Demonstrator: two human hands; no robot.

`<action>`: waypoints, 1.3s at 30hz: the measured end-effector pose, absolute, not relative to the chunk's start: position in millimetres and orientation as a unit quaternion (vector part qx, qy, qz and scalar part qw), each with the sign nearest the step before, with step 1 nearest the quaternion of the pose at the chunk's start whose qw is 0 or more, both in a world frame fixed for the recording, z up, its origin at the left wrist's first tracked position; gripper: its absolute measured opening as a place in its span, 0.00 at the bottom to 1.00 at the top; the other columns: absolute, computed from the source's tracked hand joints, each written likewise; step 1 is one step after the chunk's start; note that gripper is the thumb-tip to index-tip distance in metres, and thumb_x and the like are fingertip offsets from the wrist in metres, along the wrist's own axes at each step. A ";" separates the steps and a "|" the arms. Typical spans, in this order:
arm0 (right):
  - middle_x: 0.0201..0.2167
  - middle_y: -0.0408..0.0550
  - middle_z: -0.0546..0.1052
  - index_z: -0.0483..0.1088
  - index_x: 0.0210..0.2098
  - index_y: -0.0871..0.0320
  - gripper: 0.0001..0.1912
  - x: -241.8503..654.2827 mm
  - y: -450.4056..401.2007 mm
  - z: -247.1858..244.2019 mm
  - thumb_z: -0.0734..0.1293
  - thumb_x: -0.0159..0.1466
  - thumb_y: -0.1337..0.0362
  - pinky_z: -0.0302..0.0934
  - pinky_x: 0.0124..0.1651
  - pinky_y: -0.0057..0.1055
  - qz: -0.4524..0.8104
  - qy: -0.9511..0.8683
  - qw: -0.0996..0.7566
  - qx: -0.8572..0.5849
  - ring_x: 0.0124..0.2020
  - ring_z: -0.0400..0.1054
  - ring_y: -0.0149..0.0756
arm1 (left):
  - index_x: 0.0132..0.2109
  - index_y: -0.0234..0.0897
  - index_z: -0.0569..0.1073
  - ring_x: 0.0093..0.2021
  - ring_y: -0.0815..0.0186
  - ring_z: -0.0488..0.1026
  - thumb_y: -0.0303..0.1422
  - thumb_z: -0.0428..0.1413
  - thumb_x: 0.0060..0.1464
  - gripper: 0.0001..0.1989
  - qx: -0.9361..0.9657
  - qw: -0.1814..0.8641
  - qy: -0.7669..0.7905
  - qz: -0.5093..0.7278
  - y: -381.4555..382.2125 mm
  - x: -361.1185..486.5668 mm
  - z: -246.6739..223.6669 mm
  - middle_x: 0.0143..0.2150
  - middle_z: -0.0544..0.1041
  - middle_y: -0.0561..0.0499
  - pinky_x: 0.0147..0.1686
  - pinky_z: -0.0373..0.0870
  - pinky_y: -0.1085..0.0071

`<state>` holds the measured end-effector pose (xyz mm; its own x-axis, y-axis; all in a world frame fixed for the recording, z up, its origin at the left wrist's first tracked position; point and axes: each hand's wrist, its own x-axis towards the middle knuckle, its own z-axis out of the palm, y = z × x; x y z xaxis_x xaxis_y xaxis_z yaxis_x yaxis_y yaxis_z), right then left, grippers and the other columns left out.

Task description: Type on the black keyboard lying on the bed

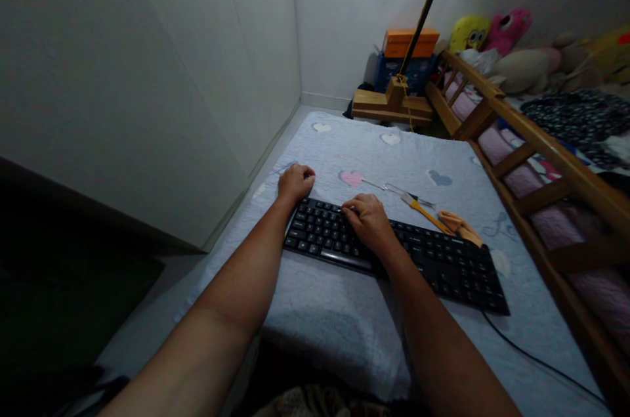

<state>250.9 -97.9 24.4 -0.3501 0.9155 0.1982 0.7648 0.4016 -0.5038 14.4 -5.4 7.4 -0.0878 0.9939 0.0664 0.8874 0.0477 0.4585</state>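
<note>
A black keyboard [443, 263] lies slantwise across the cloth-covered surface, its cable running off to the lower right. My left hand [296, 182] is closed with curled fingers at the keyboard's far left corner; anything inside it is hidden. Over the upper row of keys, my right hand [367, 217] has its thumb and fingers pinched together, and what they grip is too small to make out. Behind the keyboard lie a brush with a yellow handle [429, 215], a thin metal wire tool [374, 184] and a folded orange cloth [461, 227].
A pale blue bedspread with hearts [319, 299] covers the surface. White cabinet panels [197, 62] rise on the left. Along the right runs a wooden bed rail [556, 141] with plush toys [470, 33] beyond. A wooden stand [394, 102] and an orange box [408, 43] are at the back.
</note>
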 end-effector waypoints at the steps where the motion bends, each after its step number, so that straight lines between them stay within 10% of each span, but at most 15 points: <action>1: 0.43 0.54 0.84 0.88 0.44 0.52 0.12 251.0 -98.0 24.1 0.69 0.77 0.66 0.64 0.58 0.44 0.165 -0.806 0.231 -0.519 0.50 0.73 0.49 | 0.52 0.45 0.89 0.59 0.54 0.81 0.34 0.60 0.67 0.13 0.661 0.135 0.711 0.197 -5.4 14.3 7.4 0.55 0.84 0.46 0.64 0.76 0.62; 39: 0.41 0.52 0.85 0.85 0.39 0.53 0.12 260.3 -98.5 26.7 0.68 0.73 0.69 0.64 0.56 0.42 0.160 -0.805 0.234 -0.521 0.49 0.74 0.48 | 0.53 0.43 0.89 0.60 0.54 0.81 0.34 0.59 0.68 0.14 0.661 0.144 0.711 0.192 -5.5 14.5 7.9 0.56 0.84 0.44 0.63 0.76 0.62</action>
